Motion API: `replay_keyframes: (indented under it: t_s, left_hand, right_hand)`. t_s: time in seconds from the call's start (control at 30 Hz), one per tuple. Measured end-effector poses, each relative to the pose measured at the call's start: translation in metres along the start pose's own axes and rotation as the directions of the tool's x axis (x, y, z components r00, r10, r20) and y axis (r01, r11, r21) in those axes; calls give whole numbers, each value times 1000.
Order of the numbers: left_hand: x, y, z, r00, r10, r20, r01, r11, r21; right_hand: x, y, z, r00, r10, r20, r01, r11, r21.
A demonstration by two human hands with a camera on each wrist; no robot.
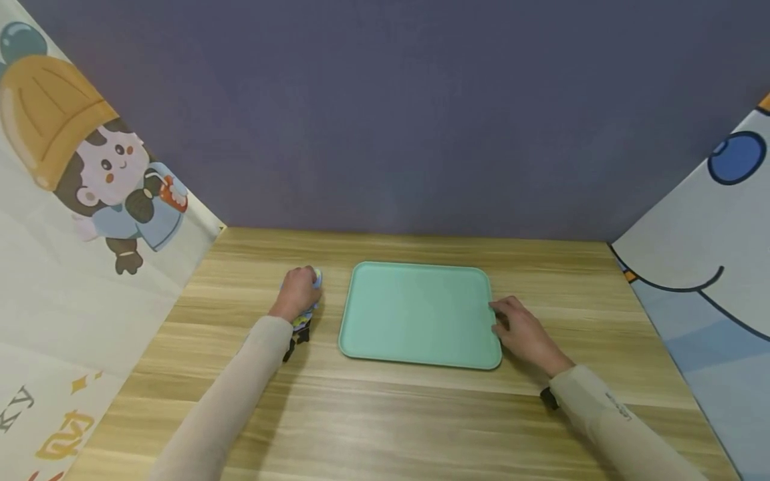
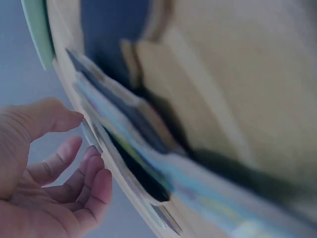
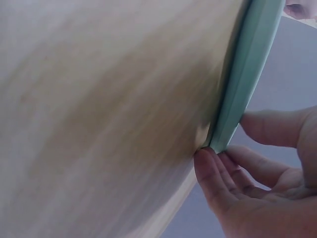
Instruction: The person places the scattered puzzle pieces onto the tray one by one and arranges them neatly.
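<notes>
A mint-green rectangular tray (image 1: pixel 421 314) lies flat on the wooden table. My right hand (image 1: pixel 526 337) is at its right edge, thumb and fingertips on the rim; the right wrist view shows the thumb (image 3: pixel 270 128) against the tray's rim (image 3: pixel 247 74) and fingertips low beside the tabletop. Left of the tray, my left hand (image 1: pixel 297 294) is over several thin, flat printed pieces (image 1: pixel 303 319), blue and yellow, with black ones (image 1: pixel 297 341) nearer me. In the left wrist view, thumb and fingertips pinch a thin, pale edge (image 2: pixel 91 135) beside the overlapping pieces (image 2: pixel 129 114). Their exact shapes are blurred or hidden.
The wood-grain tabletop (image 1: pixel 385 414) runs back to a dark blue-grey wall (image 1: pixel 409 120). White panels with cartoon prints stand at the left (image 1: pixel 72 287) and right (image 1: pixel 692 240). A black band (image 1: pixel 549 399) shows at the right wrist.
</notes>
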State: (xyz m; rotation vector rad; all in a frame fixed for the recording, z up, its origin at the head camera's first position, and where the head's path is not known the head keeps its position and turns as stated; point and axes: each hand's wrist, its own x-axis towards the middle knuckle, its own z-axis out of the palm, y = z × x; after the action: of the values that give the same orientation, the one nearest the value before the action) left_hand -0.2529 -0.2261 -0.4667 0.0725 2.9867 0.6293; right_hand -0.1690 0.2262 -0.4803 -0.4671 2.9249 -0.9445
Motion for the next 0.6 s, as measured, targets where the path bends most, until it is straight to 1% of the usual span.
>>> replay_keyframes:
  t_s: [0.13,0.27,0.37,0.5,0.6]
  left_hand:
    - [-2,5,0,999,35,-40,-36,999,-28]
    - [-4,16,-1,994,80,-71,-85,994,-64]
    - [-5,27,-1,989,121,-80,-127,989,-78]
    - [-5,40,3,979,183,-85,-189,980,-65]
    - [-4,50,7,975,211,-74,-216,974,-64]
  right_hand:
    - [0,1,0,1000,-8,-2,8,1000,-1]
    - [0,4,1,1000,-13,-1,13,1000,7]
    - [0,6,1,1000,-15,0,15,1000,14]
    - [1,7,1,1000,-18,1,18,1000,18]
    - [1,7,1,1000,-22,1,22,1000,15]
